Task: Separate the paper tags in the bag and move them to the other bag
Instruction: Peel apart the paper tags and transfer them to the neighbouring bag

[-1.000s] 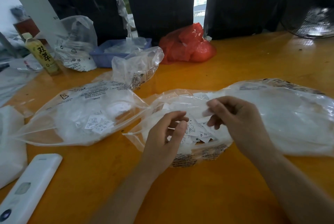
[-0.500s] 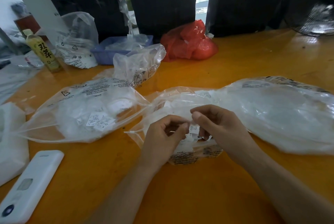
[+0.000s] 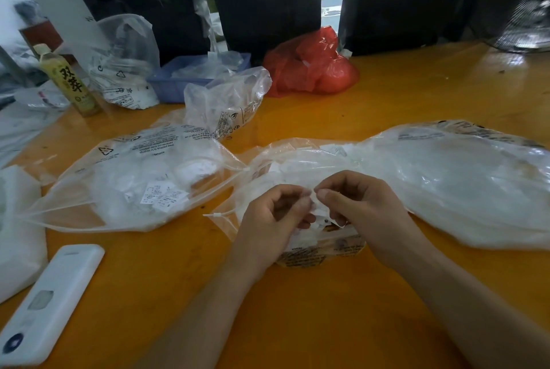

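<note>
Your left hand (image 3: 275, 220) and right hand (image 3: 361, 214) pinch one paper tag (image 3: 312, 197) between them, above the clear bag (image 3: 297, 252) near the table's (image 3: 297, 309) front edge.

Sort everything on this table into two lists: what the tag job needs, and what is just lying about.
Job:
left hand
right hand
paper tags, pinched by both hands
near bag
left bag holding tags

Lying about:
red bag
bottle
blue tray
remote

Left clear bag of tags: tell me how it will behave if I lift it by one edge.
The left bag would probably sag and fold, since its film lies wrinkled. It looks light, holding only paper tags. They would likely slide toward the low end.
</note>
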Action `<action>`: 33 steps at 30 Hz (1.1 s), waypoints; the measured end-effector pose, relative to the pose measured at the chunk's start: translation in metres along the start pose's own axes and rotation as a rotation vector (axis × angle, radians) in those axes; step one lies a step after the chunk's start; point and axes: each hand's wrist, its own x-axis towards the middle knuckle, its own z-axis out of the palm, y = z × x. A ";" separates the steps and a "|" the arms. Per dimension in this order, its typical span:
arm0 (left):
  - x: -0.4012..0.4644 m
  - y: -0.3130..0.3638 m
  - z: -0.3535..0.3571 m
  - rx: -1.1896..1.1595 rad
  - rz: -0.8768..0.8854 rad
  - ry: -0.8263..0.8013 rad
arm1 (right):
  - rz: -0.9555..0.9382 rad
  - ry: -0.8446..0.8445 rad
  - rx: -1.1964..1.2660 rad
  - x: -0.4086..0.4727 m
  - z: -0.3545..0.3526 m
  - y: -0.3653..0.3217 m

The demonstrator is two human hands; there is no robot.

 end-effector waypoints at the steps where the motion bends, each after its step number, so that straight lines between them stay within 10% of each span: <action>1: 0.000 -0.001 -0.001 -0.004 -0.001 -0.005 | 0.018 -0.003 0.025 0.000 0.000 0.001; 11: 0.000 0.001 0.000 0.069 0.028 0.037 | 0.064 0.036 0.025 0.001 -0.001 0.002; 24: 0.003 0.004 -0.009 -0.292 -0.047 0.164 | -0.143 0.198 -0.643 0.009 -0.006 0.009; 33: 0.007 0.004 -0.013 -0.570 -0.093 0.213 | -0.152 -0.025 -1.097 0.012 0.006 0.025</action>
